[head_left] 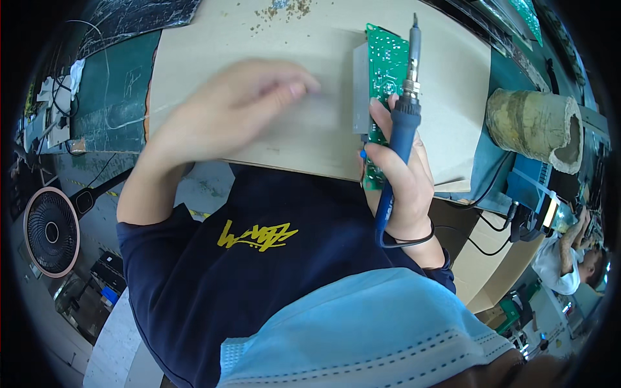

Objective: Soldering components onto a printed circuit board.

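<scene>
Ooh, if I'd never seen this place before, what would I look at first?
Probably the blue soldering iron and green circuit board, right of centre, both in the person's right hand. Then maybe the big pale-blue face mask along the bottom, below the yellow lettering on the dark shirt. The round black fan at the far left stands out too.

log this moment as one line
left grip: blurred, over cardboard sheet, contents unclear | right grip: holding soldering iron and green circuit board | iron tip: pointing forward
</scene>
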Demonstrator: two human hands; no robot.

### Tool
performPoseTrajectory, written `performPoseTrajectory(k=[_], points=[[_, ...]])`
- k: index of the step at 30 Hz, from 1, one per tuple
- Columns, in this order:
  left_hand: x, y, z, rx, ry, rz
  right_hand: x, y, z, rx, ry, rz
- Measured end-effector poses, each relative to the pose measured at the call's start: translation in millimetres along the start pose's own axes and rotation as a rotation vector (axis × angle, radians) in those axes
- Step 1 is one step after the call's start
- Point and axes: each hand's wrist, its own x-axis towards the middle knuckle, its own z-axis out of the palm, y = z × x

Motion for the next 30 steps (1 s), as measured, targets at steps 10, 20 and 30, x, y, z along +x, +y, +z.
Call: performPoseTrajectory(k=[10,20,30], points=[[44,1,-14,0.189,0.115,0.049,4,-15,5,0.172,-0.125,0.21],[53,-11,6,0.369,0.252,0.347,0,-5,-20,0.295,0.152,0.207],[63,-53,-60,0.354,0.497,0.479,54,5,-36,0.502,0.461,0.521]])
